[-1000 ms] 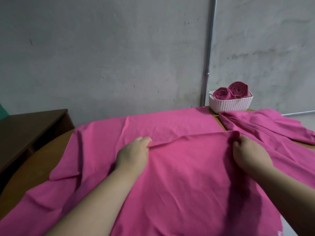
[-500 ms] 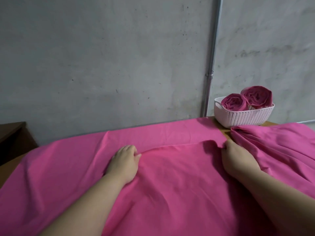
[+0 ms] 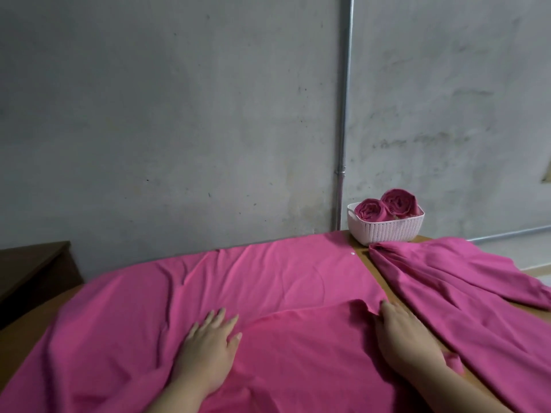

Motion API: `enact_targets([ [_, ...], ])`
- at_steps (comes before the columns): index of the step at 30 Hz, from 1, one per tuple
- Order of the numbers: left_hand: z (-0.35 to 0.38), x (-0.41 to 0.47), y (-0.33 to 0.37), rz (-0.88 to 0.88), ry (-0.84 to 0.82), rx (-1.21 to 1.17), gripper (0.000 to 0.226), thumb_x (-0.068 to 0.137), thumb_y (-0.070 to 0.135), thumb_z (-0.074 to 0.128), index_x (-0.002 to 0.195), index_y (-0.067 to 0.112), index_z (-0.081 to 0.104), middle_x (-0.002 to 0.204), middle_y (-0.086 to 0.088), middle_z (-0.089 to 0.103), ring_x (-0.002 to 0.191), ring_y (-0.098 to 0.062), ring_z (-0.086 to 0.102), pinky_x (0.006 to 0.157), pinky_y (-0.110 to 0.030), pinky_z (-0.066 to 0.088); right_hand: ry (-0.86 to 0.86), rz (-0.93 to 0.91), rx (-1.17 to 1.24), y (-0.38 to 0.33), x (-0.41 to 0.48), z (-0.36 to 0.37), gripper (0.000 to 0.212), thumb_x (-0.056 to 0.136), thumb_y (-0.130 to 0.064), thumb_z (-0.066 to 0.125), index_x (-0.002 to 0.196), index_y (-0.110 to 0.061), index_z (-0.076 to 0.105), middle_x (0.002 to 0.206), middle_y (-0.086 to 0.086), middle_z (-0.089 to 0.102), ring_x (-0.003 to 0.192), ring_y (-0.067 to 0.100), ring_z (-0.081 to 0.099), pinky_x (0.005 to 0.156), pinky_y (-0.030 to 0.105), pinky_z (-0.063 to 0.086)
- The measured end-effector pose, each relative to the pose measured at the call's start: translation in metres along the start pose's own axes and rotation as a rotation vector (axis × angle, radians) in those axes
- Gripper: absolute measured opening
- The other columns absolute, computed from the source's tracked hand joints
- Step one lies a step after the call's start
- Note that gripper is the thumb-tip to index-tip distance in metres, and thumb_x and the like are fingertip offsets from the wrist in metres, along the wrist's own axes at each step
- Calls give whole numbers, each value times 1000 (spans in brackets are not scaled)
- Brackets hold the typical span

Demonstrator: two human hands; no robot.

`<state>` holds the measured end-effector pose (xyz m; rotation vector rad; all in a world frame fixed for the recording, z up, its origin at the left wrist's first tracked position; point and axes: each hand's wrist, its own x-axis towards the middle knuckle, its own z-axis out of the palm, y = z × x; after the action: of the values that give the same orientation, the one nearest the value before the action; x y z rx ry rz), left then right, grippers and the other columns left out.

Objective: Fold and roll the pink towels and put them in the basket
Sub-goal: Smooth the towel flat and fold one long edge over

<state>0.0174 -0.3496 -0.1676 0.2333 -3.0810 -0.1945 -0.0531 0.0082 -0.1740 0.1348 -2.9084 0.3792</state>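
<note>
Head view: a pink towel [image 3: 283, 278] lies spread wide over the table [image 3: 364, 260], covering most of it from the near edge to the far edge by the wall [image 3: 179, 114]. Its near part is folded over the rest, and the folded edge runs across between the two hands, rising slightly toward the right and ending in a small raised corner.

The left hand [image 3: 208, 350] lies palm down on the towel, just left of the folded edge. Its fingers [image 3: 216, 318] are straight and slightly apart, gripping nothing, with the thumb out toward the fold.

The right hand [image 3: 408, 341] rests flat on the right end of the folded layer. Its fingers [image 3: 387, 311] are stretched forward and close together, tips at the raised corner; they are a little blurred, but nothing is pinched between them. A small bump of pink cloth shows beside the wrist.

A second towel [image 3: 447, 293] lies loose and creased on the right side of the table, apart from the first by a narrow strip of bare wood. Its far end touches the foot of the basket [image 3: 387, 231].

The basket is white and woven-looking, and stands at the far right corner of the table near the wall. Two rolls [image 3: 371, 210] of darker pink towel stand on end inside it, side by side and touching, their spiral ends above the rim.

A grey pipe [image 3: 343, 114] runs up the wall just left of the basket. A dark cabinet [image 3: 29, 269] stands at the far left, beside the table.
</note>
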Motion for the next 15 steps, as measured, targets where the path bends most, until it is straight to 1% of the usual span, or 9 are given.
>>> enact_targets([
  [1, -2, -13, 2, -3, 0, 1, 105, 63, 66, -15, 156, 40, 25, 167, 11, 15, 154, -8, 9, 123, -32, 10, 5, -2, -2, 2, -13, -3, 16, 102, -28, 37, 103, -23, 52, 114, 0, 62, 113, 20, 58, 95, 33, 38],
  [3, -6, -39, 6, 0, -6, 2, 107, 60, 65, -16, 157, 41, 24, 167, 11, 14, 154, -8, 8, 123, -32, 9, 4, -7, -3, 6, -38, -10, 19, 103, -28, 36, 108, -22, 53, 118, 0, 61, 117, 20, 57, 99, 33, 38],
  [8, -5, -98, 13, -12, -6, 24, 105, 62, 65, -16, 156, 43, 23, 167, 11, 14, 154, -8, 8, 123, -32, 10, 2, -20, -19, 15, -96, -24, 20, 104, -30, 32, 113, -24, 49, 126, -3, 57, 123, 17, 52, 103, 31, 34],
  [12, -2, -135, 20, 3, -22, 9, 102, 62, 64, -15, 155, 47, 22, 167, 13, 10, 154, -7, 6, 123, -33, 8, -3, -8, -52, 24, -127, -29, 25, 103, -29, 33, 118, -21, 51, 131, -1, 56, 128, 18, 51, 107, 32, 34],
  [13, -3, -141, 23, 5, -38, 2, 96, 66, 65, -13, 155, 48, 22, 167, 13, 9, 154, -7, 5, 123, -33, 8, -7, 3, -59, 27, -132, -30, 25, 102, -29, 34, 117, -20, 51, 129, -1, 57, 126, 19, 52, 106, 34, 36],
  [14, -1, -144, 23, 11, -50, -7, 85, 76, 66, -6, 154, 48, 23, 167, 13, 9, 154, -7, 5, 123, -33, 8, -15, 18, -58, 29, -134, -30, 23, 102, -29, 35, 114, -20, 53, 125, 0, 58, 123, 21, 54, 104, 35, 38],
  [15, 0, -146, 23, 22, -43, -25, 68, 90, 63, 7, 153, 47, 27, 167, 13, 12, 154, -7, 7, 123, -34, 10, -20, 33, -41, 30, -134, -31, 21, 102, -30, 36, 108, -20, 54, 118, 1, 60, 117, 24, 57, 99, 38, 41],
])
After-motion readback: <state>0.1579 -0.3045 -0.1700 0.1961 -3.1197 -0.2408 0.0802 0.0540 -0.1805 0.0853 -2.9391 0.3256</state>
